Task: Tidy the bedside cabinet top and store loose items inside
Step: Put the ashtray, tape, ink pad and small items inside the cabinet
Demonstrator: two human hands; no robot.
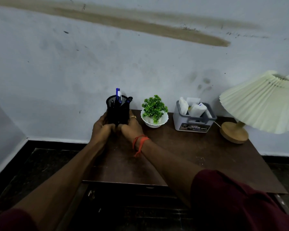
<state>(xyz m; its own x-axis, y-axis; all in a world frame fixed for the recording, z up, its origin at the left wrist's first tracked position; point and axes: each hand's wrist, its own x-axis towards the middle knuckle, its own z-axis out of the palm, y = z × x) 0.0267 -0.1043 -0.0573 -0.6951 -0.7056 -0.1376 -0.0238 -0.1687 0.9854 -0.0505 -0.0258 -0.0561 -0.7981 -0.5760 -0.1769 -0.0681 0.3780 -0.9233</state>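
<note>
Your fingers curl round the pen cup, left hand and right hand gripping its sides, mid-frame at the back left corner of the cabinet top. Pens stand inside. Rightward sit a plant, a box, then a lamp.

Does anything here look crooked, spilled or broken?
Yes. The lamp at the right end of the cabinet top leans, its pleated shade tipped askew, though the wide lens may exaggerate it. A long brown smear also stains the wall above. Nothing looks spilled.
</note>
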